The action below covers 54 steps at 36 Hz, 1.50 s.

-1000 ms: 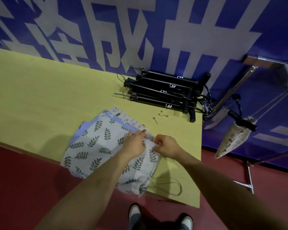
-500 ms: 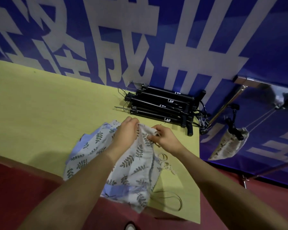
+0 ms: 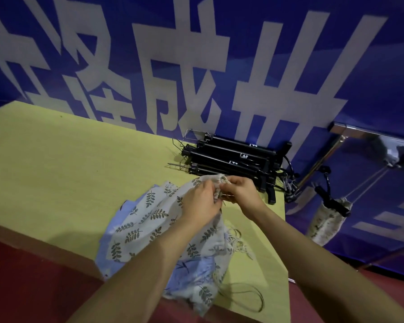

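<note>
I record left hand (image 3: 202,201) and right hand (image 3: 241,192) together, pinching the raised edge of the white leaf-printed cloth (image 3: 149,220); next step, in my judgement, needs one of the black clip hangers (image 3: 231,157).

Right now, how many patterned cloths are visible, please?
2: one cloth on the table, gripped by left hand and right hand; a hanging cloth, right. More may hide beneath.
</note>
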Motion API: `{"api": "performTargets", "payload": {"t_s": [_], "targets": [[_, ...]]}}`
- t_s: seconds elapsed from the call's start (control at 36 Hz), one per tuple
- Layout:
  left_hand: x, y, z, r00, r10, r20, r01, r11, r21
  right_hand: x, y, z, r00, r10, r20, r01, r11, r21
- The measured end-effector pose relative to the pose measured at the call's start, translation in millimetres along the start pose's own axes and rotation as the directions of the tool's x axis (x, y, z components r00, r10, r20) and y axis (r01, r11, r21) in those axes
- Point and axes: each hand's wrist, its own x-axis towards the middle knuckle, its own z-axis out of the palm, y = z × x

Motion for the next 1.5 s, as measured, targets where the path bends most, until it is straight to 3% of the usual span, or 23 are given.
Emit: {"api": "performTargets", "payload": {"t_s": [0.19, 0.31, 0.47, 0.72, 0.86, 1.06, 1.17, 1.5], "targets": [[-4, -2, -6, 1.000, 0.006, -0.004, -0.007, 0.976, -0.217, 4, 5, 1, 0.994, -0.013, -0.106, 0.008, 0.999, -0.045], [-3, -17, -17, 0.998, 0.032, -0.061, -0.037, 0.995, -0.096, 6, 7, 1, 0.986, -0.005, -0.166, -0.005, 0.998, -0.062], [-2, -29, -30, 0.953, 0.247, 0.178, -0.286, 0.925, 0.250, 13, 10, -2, 0.965, -0.098, -0.245, 0.012, 0.944, -0.331], [23, -26, -21, 0.994, -0.001, 0.111, -0.023, 0.977, 0.212, 38, 29, -12, 0.972, -0.136, -0.190, 0.052, 0.919, -0.390], [34, -28, -18, 0.992, -0.121, 0.044, 0.108, 0.969, 0.221, 49, 56, -28, 0.978, -0.039, -0.203, -0.070, 0.860, -0.505], [54, -26, -3, 0.984, -0.158, 0.080, 0.146, 0.979, 0.141, 67, 89, -27, 0.983, 0.154, -0.099, -0.177, 0.677, -0.714], [66, -25, 7, 0.981, -0.142, 0.134, 0.137, 0.990, 0.045, 74, 101, -19, 0.991, 0.124, -0.052, -0.114, 0.569, -0.814], [79, -34, 15, 0.957, -0.183, 0.227, 0.189, 0.982, -0.003, 96, 123, -10, 0.999, 0.031, 0.034, 0.012, 0.531, -0.848]]}}
